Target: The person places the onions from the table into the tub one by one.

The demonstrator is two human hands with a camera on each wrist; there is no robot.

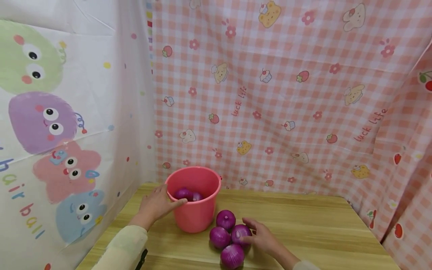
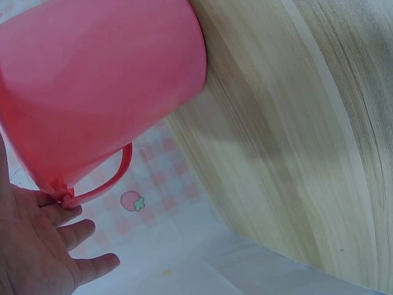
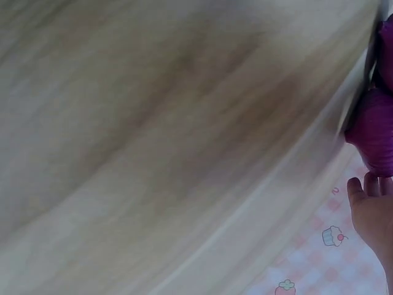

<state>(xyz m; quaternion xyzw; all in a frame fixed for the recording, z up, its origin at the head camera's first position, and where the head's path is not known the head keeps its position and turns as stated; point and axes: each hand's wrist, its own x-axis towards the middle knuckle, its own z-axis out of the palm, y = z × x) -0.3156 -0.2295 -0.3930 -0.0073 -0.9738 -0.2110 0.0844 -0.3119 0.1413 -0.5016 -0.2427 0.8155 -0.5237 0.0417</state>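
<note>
A pink bucket (image 1: 197, 215) stands on the table with purple onions (image 1: 183, 194) inside. My left hand (image 1: 156, 205) rests at its left rim, thumb along the front edge. Seen in the left wrist view, the fingers (image 2: 77, 233) are spread and fairly straight beside the handle joint (image 2: 64, 198). To the bucket's right lies a cluster of several purple onions. My right hand (image 1: 264, 236) is at the rightmost onion (image 1: 240, 233), its thumb and fingers apart at that onion's side. In the right wrist view the fingertips meet the underside of an onion (image 3: 371, 132).
More onions lie close by: one at the back (image 1: 225, 219), one at the left (image 1: 220, 237) and one in front (image 1: 232, 256). The wooden table (image 1: 314, 225) is backed by a pink checked curtain (image 1: 270, 93). A white cartoon curtain (image 1: 111, 93) hangs at the left.
</note>
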